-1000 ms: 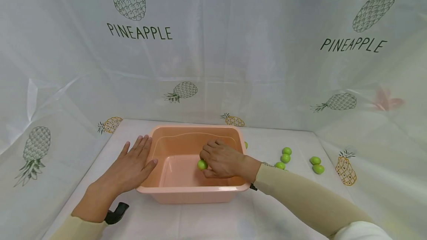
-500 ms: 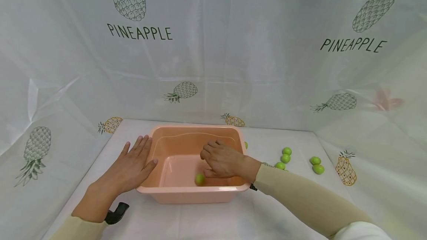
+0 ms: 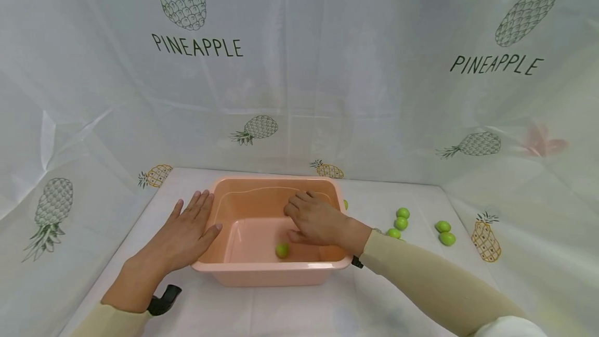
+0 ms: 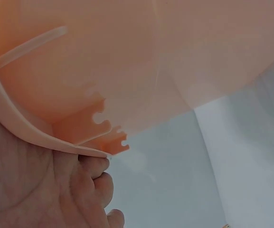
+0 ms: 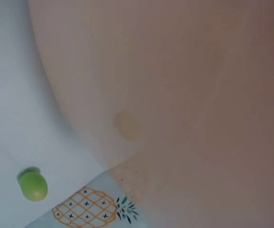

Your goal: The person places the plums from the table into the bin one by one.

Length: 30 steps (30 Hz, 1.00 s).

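A peach-coloured plastic basin (image 3: 271, 273) stands on the white-covered table. My left hand (image 3: 184, 233) lies along its left rim with straight fingers; in the left wrist view the palm side of the hand (image 4: 56, 190) meets the rim. My right hand (image 3: 318, 220) is inside the basin at the right, fingers loosely bent, with nothing seen in it. Just left of its thumb, apart from it, a small round green fruit, lime-like, (image 3: 282, 250) rests on the basin floor. In the right wrist view the hand is not visible; the basin wall (image 5: 174, 95) fills most of it.
Several more green fruits (image 3: 401, 223) lie on the table right of the basin, with a pair (image 3: 446, 238) farther right. One fruit (image 3: 345, 204) shows beside the basin's right rim. A pineapple-print sheet (image 3: 360, 92) hangs behind and around the table.
One second ago my right hand held the green fruit at its fingertips; it let go, and the fruit dropped to the basin floor. The hand has risen slightly since. My left hand stays put.
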### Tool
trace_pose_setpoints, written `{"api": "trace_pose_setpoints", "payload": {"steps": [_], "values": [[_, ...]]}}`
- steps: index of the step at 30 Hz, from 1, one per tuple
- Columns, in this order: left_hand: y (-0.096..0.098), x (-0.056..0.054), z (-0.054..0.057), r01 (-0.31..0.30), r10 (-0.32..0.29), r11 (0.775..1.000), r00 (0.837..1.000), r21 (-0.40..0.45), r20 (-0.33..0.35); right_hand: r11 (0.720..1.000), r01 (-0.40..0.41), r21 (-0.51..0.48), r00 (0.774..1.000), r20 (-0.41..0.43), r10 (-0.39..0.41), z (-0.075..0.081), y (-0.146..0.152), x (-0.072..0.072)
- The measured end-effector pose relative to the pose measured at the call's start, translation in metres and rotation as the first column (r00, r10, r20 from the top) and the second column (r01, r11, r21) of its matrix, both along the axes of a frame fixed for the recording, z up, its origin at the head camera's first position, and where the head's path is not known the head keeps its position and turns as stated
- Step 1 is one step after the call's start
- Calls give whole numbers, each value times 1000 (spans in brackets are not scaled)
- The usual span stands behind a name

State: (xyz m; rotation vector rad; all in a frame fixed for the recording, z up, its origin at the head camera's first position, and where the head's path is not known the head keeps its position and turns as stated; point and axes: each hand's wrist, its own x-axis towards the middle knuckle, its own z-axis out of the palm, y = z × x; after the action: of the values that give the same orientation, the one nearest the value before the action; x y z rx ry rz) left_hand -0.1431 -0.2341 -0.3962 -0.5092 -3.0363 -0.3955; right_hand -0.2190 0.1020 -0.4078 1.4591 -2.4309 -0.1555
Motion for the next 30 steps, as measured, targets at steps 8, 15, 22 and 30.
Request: {"api": "trace_pose_setpoints", "payload": {"steps": [8, 15, 22, 30], "values": [[0, 0, 0, -6, 6, 1000, 1000, 3, -2, 991, 65, -120, 995, -72, -74, 18, 28, -11], [1, 1, 1, 0, 0, 1000, 1000, 18, 1, 929, 191, -317, 964, -119, -239, 29, 72, -34], [1, 1, -2, 3, -3, 1000, 1000, 1, -22, 835, 397, -380, 899, -23, -438, 6, 111, -51], [1, 2, -2, 8, -8, 1000, 999, -1, -33, 832, 524, -183, 851, 78, -519, -52, 130, -61]]}}
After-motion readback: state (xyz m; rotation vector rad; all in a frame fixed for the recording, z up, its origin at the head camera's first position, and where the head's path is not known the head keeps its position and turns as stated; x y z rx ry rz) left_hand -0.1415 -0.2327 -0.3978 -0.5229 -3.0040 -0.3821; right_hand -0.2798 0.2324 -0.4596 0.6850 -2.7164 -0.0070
